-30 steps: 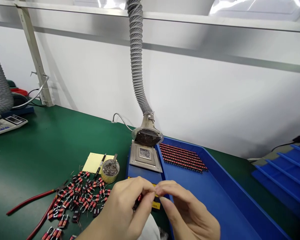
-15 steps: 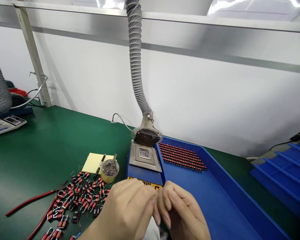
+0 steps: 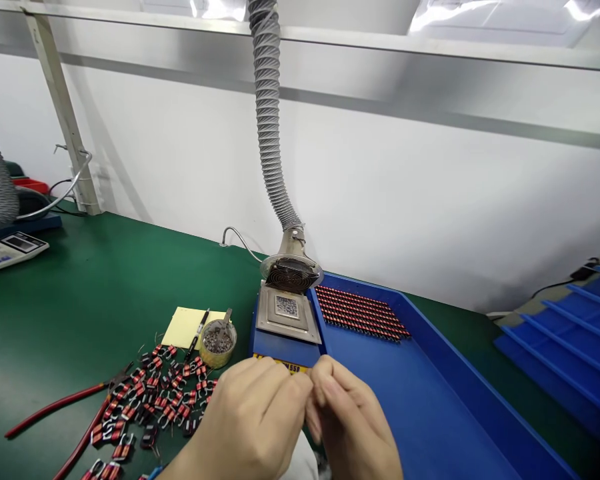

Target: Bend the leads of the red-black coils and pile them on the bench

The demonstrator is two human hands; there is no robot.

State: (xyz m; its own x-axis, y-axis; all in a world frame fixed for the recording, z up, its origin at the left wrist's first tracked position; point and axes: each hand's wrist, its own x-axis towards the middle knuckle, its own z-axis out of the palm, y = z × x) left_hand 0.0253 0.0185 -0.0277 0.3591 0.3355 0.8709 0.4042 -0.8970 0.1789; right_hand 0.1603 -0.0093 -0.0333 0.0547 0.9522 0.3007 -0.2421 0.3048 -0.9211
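My left hand [image 3: 253, 417] and my right hand [image 3: 350, 417] meet at the fingertips at the bottom middle, in front of the solder pot [image 3: 287, 320]. Both have their fingers curled in a pinch. Whatever lies between them is hidden by the fingers. Left of my left hand, many small red-and-black wound coils [image 3: 155, 393] with wire leads lie loose in a pile. On the right, neat rows of similar red-and-black parts [image 3: 363, 313] lie in a blue tray [image 3: 460, 400], whose near part extends beside my right hand.
Red-handled pliers [image 3: 60, 403] lie open left of the coils. A small tub of grey bits [image 3: 217, 343], a pen [image 3: 197, 337] and yellow paper [image 3: 180, 327] stand behind. A ribbed exhaust hose [image 3: 267, 113] hangs over the pot. Blue trays [image 3: 570, 340] are at right, a calculator [image 3: 13, 250] at left.
My right hand has drawn in closer to the left, its fingers more tightly curled. A thin strand seen between the fingertips before no longer shows. The view has shifted slightly.
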